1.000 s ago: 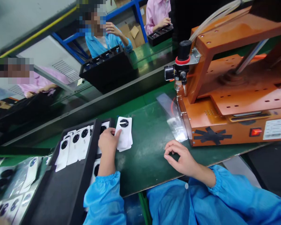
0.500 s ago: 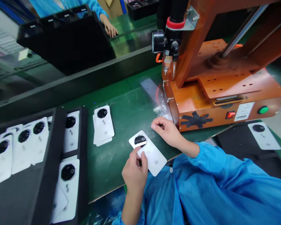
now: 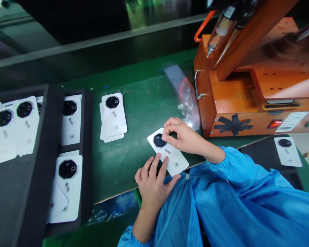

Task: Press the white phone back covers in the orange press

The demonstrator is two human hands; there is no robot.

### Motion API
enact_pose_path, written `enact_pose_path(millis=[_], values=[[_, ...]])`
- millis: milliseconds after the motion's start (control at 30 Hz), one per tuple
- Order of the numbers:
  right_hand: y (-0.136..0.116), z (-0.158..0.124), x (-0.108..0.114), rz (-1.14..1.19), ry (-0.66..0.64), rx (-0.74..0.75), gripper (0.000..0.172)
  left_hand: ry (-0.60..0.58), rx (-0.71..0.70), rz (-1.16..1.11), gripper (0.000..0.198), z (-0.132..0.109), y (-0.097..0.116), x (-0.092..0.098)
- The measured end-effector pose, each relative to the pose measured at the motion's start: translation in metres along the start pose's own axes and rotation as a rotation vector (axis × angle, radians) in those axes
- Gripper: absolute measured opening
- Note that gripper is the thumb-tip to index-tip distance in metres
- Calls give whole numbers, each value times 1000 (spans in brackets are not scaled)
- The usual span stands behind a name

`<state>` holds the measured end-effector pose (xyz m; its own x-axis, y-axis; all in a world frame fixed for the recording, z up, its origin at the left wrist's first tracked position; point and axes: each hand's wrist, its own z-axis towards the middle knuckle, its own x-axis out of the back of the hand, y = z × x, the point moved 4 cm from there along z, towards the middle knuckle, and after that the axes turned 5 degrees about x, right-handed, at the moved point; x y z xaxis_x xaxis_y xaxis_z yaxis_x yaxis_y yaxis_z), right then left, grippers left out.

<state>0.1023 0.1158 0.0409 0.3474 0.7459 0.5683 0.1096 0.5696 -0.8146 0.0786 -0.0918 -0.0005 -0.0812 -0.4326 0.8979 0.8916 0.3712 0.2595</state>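
A white phone back cover with a black octagonal camera window lies slanted at the table's front edge. Spread along its left side and lower end are the fingers of my left hand, touching it without wrapping round. Thumb and forefinger of my right hand pinch together at the right rim of the camera window; whatever is between those fingertips is too small to make out. To the left, a small stack of similar covers rests on the green mat.
A black foam tray with several more covers stands at the left. An orange press machine occupies the right, with a clear plastic bag beside it. Another cover lies at the far right on a dark surface.
My right hand has moved left onto the camera window and pinches there. My left hand has shifted down from the window and spread along the cover's edge. The view has tilted downward.
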Motion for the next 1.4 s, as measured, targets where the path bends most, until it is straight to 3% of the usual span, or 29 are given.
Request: enact_pose_path(millis=[200,533,1400], values=[[-2,5,-11,-109,-68,-24,11,26,-10,-2,64,-1,-4,0],[6,9,-12,-182,-6,-20,14,53,-12,-1,64,1,-2,2],[11,7,-12,-206,12,8,13,50,-31,4,65,0,-3,2]])
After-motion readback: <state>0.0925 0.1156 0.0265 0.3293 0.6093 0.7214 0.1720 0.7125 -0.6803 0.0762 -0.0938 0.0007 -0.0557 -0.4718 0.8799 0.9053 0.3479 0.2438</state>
